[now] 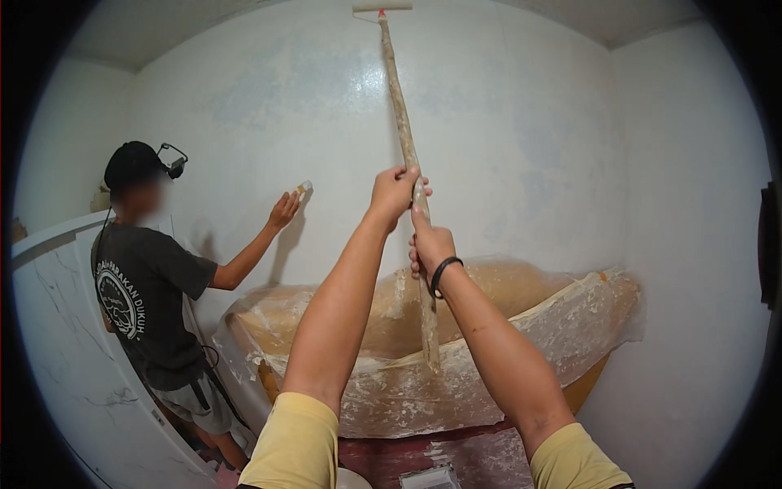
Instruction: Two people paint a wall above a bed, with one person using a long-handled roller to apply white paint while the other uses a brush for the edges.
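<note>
The site is appearing to be a room in a home, with wall painting under way. A white cabinet (pixel 69 342), its panels bearing grey marble-like veining, is standing on the left. A bulky tan furnishing, probably a sofa (pixel 485 289), is sitting along the lower edge of the back wall (pixel 505 106); a clear plastic sheet (pixel 521 371), spattered white, is covering it. The wall is showing a white coating with bluish-grey patches. Near the wall's upper edge, a paint roller (pixel 395 7) on a rough wooden pole (pixel 397 98) is indicating decorating rather than a fixed workshop.
</note>
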Action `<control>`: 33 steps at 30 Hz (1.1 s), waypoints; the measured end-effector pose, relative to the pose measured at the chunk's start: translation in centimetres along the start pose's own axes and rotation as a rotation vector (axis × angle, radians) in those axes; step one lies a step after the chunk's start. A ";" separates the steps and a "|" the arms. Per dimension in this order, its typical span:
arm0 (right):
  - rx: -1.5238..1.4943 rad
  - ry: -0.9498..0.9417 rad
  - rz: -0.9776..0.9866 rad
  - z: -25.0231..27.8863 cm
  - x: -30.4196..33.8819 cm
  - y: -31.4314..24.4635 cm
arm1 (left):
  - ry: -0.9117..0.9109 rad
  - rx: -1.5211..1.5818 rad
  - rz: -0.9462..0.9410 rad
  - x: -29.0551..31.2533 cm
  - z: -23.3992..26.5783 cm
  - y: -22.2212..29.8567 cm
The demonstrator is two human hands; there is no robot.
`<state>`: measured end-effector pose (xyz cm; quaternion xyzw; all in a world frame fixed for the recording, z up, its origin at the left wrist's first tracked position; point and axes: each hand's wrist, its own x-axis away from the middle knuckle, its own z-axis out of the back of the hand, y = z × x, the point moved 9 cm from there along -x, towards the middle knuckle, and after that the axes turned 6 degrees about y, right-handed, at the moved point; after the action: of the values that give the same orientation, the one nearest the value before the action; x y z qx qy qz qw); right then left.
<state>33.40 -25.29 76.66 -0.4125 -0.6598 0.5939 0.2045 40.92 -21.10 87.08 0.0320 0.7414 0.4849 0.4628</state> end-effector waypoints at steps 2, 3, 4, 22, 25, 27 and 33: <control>0.010 -0.001 0.017 -0.3 -0.1 -1.1 | 0.013 -0.007 -0.031 -0.6 0.0 1.3; 0.001 -0.018 0.017 -0.4 0.0 -1.2 | 0.004 -0.004 -0.038 -0.7 -0.1 1.6; -0.003 -0.016 0.035 -0.2 0.0 -1.3 | 0.001 -0.020 -0.025 -0.6 -0.2 1.6; 0.375 0.263 0.259 13.7 7.1 17.1 | -0.154 0.008 0.217 16.5 -4.3 -14.1; 0.443 0.298 0.295 16.4 9.9 19.4 | -0.173 0.067 0.258 20.3 -5.5 -16.6; 0.490 0.329 0.327 18.1 11.9 20.9 | -0.185 0.095 0.276 23.0 -6.3 -18.0; 0.529 0.325 0.289 23.8 17.4 25.1 | -0.164 0.150 0.353 30.9 -9.0 -22.3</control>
<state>12.85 -27.37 43.87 -0.5237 -0.3764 0.6937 0.3206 25.79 -23.76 51.03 0.2352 0.7182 0.4975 0.4259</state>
